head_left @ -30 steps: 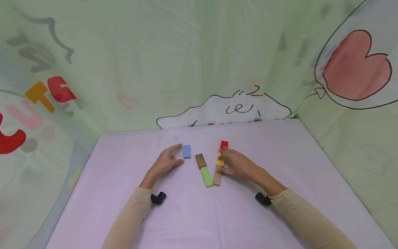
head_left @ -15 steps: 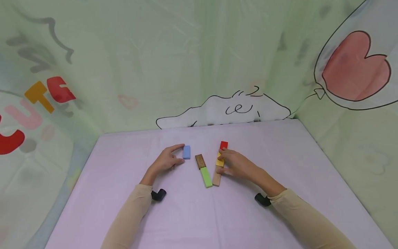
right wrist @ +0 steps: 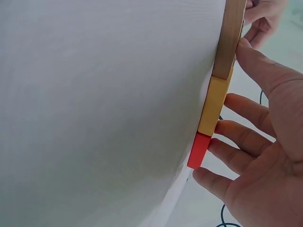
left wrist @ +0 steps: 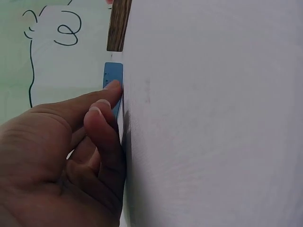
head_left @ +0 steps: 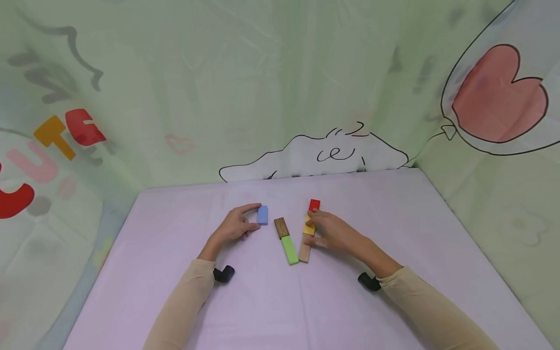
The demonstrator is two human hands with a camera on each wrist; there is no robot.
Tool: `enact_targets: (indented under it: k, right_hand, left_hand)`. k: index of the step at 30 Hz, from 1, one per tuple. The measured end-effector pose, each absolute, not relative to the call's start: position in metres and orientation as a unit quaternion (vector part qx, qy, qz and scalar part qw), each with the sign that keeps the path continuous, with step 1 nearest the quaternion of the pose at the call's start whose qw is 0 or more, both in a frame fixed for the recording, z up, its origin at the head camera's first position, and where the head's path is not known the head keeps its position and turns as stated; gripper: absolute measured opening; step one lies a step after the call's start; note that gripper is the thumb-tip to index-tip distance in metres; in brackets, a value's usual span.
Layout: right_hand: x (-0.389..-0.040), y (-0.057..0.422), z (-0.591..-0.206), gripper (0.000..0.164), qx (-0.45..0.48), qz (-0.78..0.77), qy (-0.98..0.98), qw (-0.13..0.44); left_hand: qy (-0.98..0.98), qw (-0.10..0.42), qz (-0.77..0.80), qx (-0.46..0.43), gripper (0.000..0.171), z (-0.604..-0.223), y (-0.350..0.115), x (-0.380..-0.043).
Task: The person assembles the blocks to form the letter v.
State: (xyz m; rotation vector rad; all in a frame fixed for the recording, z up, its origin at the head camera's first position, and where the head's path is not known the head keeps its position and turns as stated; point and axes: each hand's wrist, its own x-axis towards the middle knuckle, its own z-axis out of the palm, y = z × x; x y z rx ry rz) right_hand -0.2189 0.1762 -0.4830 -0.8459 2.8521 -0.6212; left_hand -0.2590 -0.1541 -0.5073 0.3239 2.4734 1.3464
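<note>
My left hand [head_left: 233, 225] has its index finger and thumb at the two ends of a blue block [head_left: 262, 215], pinching it on the table. In the left wrist view a fingertip covers part of that blue block [left wrist: 112, 71]. Along the right side of a row of blocks lies my right hand [head_left: 334, 231]. The row runs from a red block [head_left: 314, 204] through a yellow block [right wrist: 214, 106] to a light wooden block [right wrist: 229, 40]. Its thumb touches the wooden block, and its loosely spread fingers touch the yellow and red ones.
Between the hands, a dark brown wooden block [head_left: 281, 227] and a green block [head_left: 289, 250] form a slanted row. Its lower end meets the light wooden block, making a V. A pale cloth covers the table [head_left: 262, 311], with printed curtains behind and at the sides.
My left hand has shifted slightly right, its index finger and thumb coming onto the blue block's ends. The right hand and the other blocks stay where they were.
</note>
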Motion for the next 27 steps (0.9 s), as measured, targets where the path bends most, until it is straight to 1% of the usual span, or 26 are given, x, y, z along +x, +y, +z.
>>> enact_targets:
  k: [13, 27]
  right_hand:
    - [-0.217, 0.175, -0.484, 0.054, -0.272, -0.192, 0.942, 0.050]
    - [-0.217, 0.175, -0.485, 0.053, -0.273, -0.191, 0.942, 0.050]
  left_hand:
    - [0.872, 0.119, 0.469, 0.075, 0.067, -0.511, -0.150, -0.254]
    - [0.846, 0.069, 0.529, -0.011, 0.067, -0.505, -0.137, -0.248]
